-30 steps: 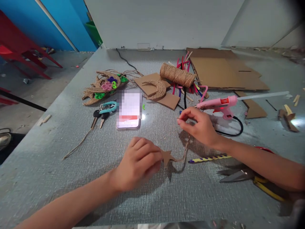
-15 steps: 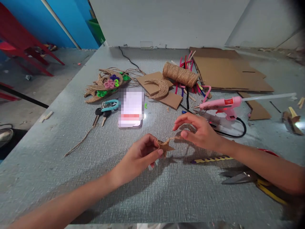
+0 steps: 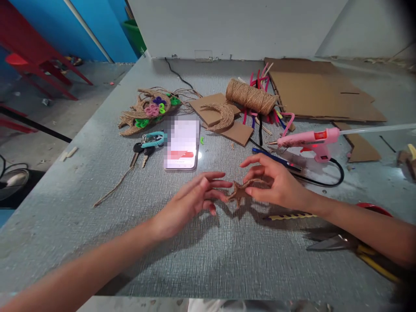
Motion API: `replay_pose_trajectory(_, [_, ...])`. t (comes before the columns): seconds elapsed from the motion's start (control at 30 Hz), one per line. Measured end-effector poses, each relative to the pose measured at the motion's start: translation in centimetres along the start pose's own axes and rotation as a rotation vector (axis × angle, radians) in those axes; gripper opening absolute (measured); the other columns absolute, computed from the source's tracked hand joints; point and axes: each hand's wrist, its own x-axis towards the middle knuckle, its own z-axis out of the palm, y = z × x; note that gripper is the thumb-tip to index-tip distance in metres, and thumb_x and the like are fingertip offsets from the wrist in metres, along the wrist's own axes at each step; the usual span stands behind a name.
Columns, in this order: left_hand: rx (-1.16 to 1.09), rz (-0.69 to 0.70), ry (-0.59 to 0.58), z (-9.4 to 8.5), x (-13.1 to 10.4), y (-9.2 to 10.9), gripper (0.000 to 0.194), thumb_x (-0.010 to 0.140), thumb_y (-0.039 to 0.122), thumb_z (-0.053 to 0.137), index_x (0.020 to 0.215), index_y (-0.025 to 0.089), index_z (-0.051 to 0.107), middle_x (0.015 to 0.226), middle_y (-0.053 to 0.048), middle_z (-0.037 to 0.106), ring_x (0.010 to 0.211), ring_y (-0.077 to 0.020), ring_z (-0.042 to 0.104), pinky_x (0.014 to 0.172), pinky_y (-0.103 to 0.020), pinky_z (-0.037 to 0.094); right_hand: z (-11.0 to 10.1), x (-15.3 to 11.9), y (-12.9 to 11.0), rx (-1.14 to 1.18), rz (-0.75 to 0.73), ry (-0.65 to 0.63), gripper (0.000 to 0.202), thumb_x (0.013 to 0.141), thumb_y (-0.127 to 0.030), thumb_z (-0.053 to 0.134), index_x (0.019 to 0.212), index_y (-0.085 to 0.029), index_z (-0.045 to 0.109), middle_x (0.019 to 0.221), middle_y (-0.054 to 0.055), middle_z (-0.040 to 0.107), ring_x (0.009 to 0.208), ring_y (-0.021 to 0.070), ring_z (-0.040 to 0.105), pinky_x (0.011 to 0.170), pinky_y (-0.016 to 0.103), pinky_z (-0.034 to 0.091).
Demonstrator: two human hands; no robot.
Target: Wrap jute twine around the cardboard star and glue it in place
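Pinched between the thumb and fingers of my right hand [image 3: 273, 182] is a small cardboard star [image 3: 238, 193] with twine along part of its edge. A loose length of twine trails from the star under that hand. My left hand [image 3: 195, 197] is open beside the star's left points, fingers stretched toward it; whether a fingertip touches it I cannot tell. Beyond the hands lie a twine-covered crescent [image 3: 224, 116] on cardboard pieces and a spool of twine [image 3: 251, 96]. A pink glue gun [image 3: 312, 141] rests to the right, its nozzle pointing left.
A lit phone [image 3: 183, 145] lies left of centre, with keys [image 3: 138, 149] beside it. Twine shapes with pipe-cleaner flowers [image 3: 151, 108] sit behind. Scissors [image 3: 334, 242] and a striped pencil-like stick [image 3: 289, 216] are near my right forearm. Large cardboard [image 3: 321, 89] lies at the back right.
The star has passed from my left hand to my right and moved slightly right. My left hand has opened, and my right fingers have closed on the star. The view has shifted a little.
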Motion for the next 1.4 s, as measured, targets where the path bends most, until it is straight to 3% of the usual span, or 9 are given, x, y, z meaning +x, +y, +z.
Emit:
replay_pose_trajectory(0.27, [-0.356, -0.207, -0.075, -1.3, 1.0, 0.9, 0.058, 0.086, 0.062, 0.040, 0.114, 0.016, 0.059, 0.115, -0.012, 0.060, 0.081, -0.0152, 0.060, 0.060, -0.021, 0.045, -0.6, 0.6, 0.3, 0.009, -0.014, 0.021, 0.047, 0.070, -0.011, 0.059, 0.111, -0.026, 0.040, 0.075, -0.005, 0.058, 0.071, 0.0109, 0.060, 0.066, 0.024, 0.051])
replay_pose_trajectory(0.6, [-0.582, -0.262, -0.012, -1.6, 1.0, 1.3, 0.064, 0.089, 0.062, 0.027, 0.122, 0.012, 0.051, 0.109, -0.016, 0.062, 0.070, -0.0132, 0.057, 0.057, -0.020, 0.045, -0.6, 0.5, -0.1, -0.063, 0.007, -0.014, 0.049, 0.072, -0.013, 0.060, 0.114, -0.024, 0.039, 0.076, -0.004, 0.058, 0.073, 0.0110, 0.061, 0.069, 0.025, 0.051])
replay_pose_trajectory(1.13, [-0.558, -0.252, 0.049, -1.5, 1.0, 1.2, 0.066, 0.087, 0.066, 0.028, 0.118, 0.012, 0.052, 0.103, -0.016, 0.063, 0.062, -0.0120, 0.052, 0.052, -0.021, 0.042, -0.5, 0.3, -0.6, -0.142, -0.006, -0.110, 0.047, 0.071, -0.011, 0.057, 0.114, -0.024, 0.041, 0.078, -0.003, 0.058, 0.071, 0.0101, 0.061, 0.068, 0.023, 0.053])
replay_pose_trajectory(1.2, [-0.492, -0.227, 0.016, -1.6, 0.9, 1.0, 0.057, 0.084, 0.061, 0.045, 0.115, 0.013, 0.054, 0.096, -0.012, 0.064, 0.060, -0.0097, 0.051, 0.051, -0.019, 0.041, -0.5, 0.3, -0.5, -0.162, -0.018, -0.110, 0.047, 0.071, -0.011, 0.058, 0.114, -0.023, 0.042, 0.078, -0.003, 0.058, 0.072, 0.0102, 0.061, 0.069, 0.023, 0.053])
replay_pose_trajectory(1.27, [-0.388, -0.167, -0.029, -1.7, 0.7, 0.8, 0.044, 0.076, 0.041, 0.068, 0.111, 0.018, 0.056, 0.087, -0.004, 0.063, 0.056, -0.0053, 0.050, 0.048, -0.015, 0.039, -0.5, 0.2, -0.5, -0.188, -0.027, -0.107, 0.047, 0.071, -0.011, 0.058, 0.114, -0.023, 0.042, 0.079, -0.003, 0.059, 0.072, 0.0101, 0.061, 0.069, 0.023, 0.053])
replay_pose_trajectory(1.33, [-0.274, -0.100, -0.084, -1.7, 0.5, 0.4, 0.044, 0.069, 0.022, 0.077, 0.108, 0.023, 0.056, 0.076, 0.004, 0.058, 0.051, -0.0020, 0.051, 0.043, -0.011, 0.036, -0.4, 0.1, -0.6, -0.203, -0.041, -0.113, 0.047, 0.072, -0.012, 0.058, 0.114, -0.023, 0.042, 0.080, -0.002, 0.059, 0.072, 0.0098, 0.061, 0.069, 0.023, 0.052])
replay_pose_trajectory(1.4, [-0.182, -0.051, -0.136, -1.6, 0.3, 0.1, 0.045, 0.068, 0.017, 0.078, 0.105, 0.025, 0.055, 0.067, 0.008, 0.052, 0.047, -0.0026, 0.055, 0.038, -0.009, 0.034, -0.4, -0.1, -0.7, -0.213, -0.071, -0.116, 0.047, 0.072, -0.012, 0.058, 0.114, -0.024, 0.042, 0.081, -0.002, 0.059, 0.073, 0.0095, 0.061, 0.069, 0.022, 0.052])
